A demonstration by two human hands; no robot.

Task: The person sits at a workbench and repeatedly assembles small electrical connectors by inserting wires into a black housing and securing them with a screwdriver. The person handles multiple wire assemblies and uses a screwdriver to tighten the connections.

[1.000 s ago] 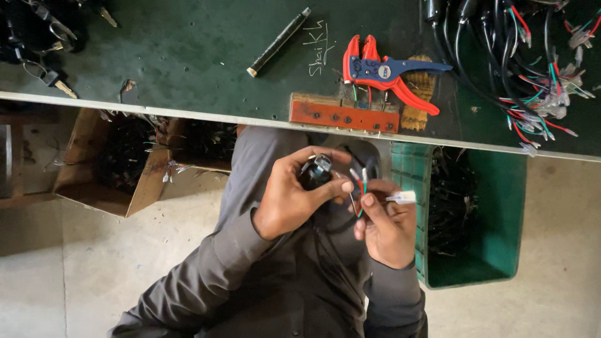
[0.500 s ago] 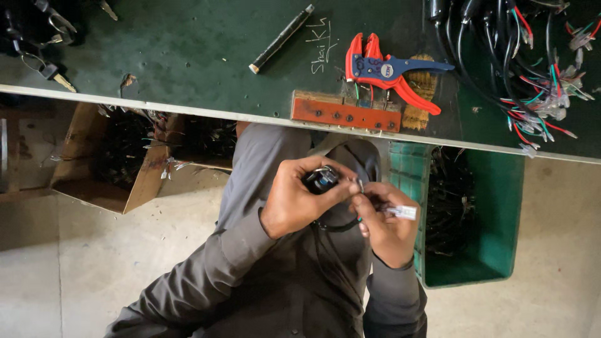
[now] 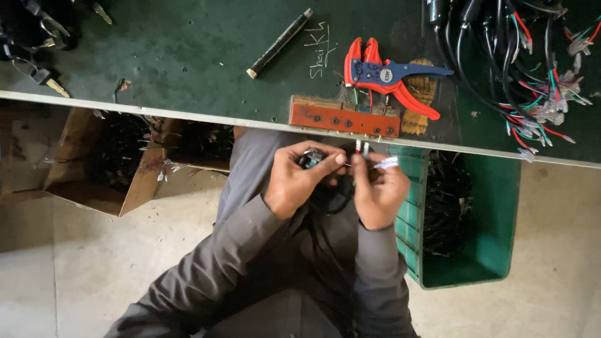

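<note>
My left hand [image 3: 294,181] grips a small round black part [image 3: 311,157] with a shiny top, held just below the edge of the green bench [image 3: 188,56]. My right hand [image 3: 375,191] pinches thin coloured wires [image 3: 361,149] coming off that part, and a small white connector [image 3: 387,163] sticks out past its fingers. Both hands are close together, right under an orange-red block [image 3: 344,119] with a row of holes fixed at the bench edge. Black cable hangs from the part down over my lap.
A red and blue wire stripper [image 3: 388,75] lies on the bench beside a black rod [image 3: 278,42]. A tangle of black cables with coloured wires [image 3: 519,62] fills the right side. A green bin [image 3: 494,250] and a cardboard box [image 3: 131,188] of black parts stand on the floor.
Both hands have lifted slightly toward the bench edge, and the right hand has shifted its pinch along the wires close to the orange-red block.
</note>
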